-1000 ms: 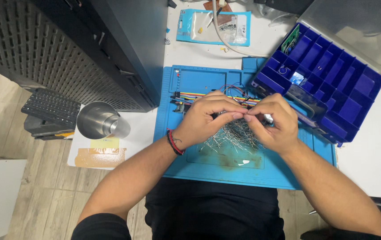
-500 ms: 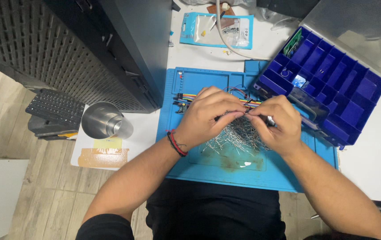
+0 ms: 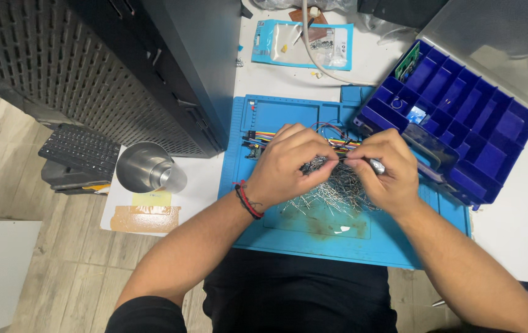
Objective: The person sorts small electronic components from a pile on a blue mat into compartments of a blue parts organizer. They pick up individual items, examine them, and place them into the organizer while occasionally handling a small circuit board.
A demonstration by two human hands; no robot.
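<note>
Electronics hobby bench in an office or home workroom, shown by a blue soldering mat, a heap of metal pins, coloured jumper wires, a compartmented parts box (circuit board inside), a computer tower, a spare keyboard

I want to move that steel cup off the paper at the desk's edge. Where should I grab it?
Grip the steel cup around its narrower end, coming from its right. It seems to lie tilted, wide end toward the keyboard, so the slimmer part looks easier to close a hand around.
</note>
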